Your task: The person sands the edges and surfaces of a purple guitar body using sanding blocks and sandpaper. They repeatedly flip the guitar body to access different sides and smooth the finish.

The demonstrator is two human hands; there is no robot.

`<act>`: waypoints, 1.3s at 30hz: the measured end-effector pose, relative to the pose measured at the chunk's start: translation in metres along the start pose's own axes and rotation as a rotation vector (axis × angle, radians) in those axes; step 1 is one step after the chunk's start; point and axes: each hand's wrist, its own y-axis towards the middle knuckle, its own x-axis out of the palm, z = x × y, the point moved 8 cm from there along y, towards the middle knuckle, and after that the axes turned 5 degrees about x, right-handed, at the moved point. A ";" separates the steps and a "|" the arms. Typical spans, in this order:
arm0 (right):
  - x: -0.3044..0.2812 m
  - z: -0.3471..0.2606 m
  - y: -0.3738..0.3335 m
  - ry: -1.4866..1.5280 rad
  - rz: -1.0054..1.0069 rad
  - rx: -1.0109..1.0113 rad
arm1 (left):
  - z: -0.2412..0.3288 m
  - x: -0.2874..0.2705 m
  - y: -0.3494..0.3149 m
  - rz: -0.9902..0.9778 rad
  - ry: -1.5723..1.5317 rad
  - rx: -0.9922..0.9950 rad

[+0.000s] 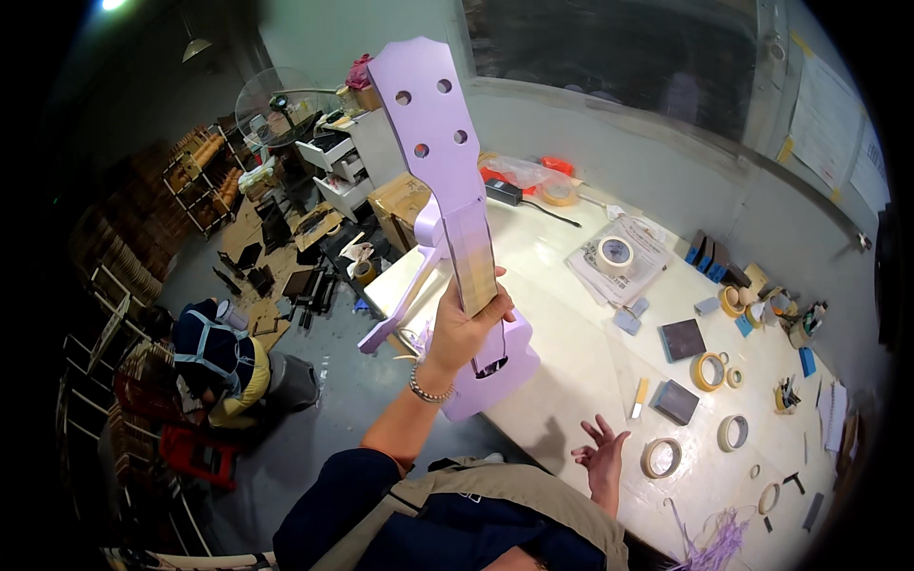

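Note:
A pale purple ukulele (415, 105) stands tilted up in front of me, its headstock pierced by several peg holes. My left hand (459, 331) is wrapped round its neck, over the fingerboard, which has tan tape along its lower part. The body below is partly hidden by my hand and wrist; a dark opening shows in it. Behind the neck, another purple piece with a long arm (398, 312) reaches past the table edge; whether it joins the ukulele I cannot tell. My right hand (602, 459) hangs open, fingers spread, near the table's front edge, holding nothing.
Over the white table (552, 352) lie tape rolls (661, 459), dark sanding blocks (682, 340), newspaper (624, 266) and shredded purple strips (714, 544). A black adapter (505, 191) lies at the back. At left a person (214, 352) bends beside a grey bin (292, 383).

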 end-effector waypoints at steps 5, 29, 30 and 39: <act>0.079 -0.139 -0.024 -0.519 0.058 -0.726 | 0.005 0.041 0.020 -0.242 -0.238 0.064; 0.193 -0.208 0.004 -0.879 0.013 -0.805 | 0.091 0.092 0.067 -0.231 0.409 0.624; 0.193 -0.207 0.005 -0.887 0.016 -0.790 | 0.100 0.092 0.067 -0.212 0.458 0.647; 0.198 -0.202 0.008 -0.910 0.059 -0.764 | 0.085 0.090 0.082 -0.439 0.391 0.271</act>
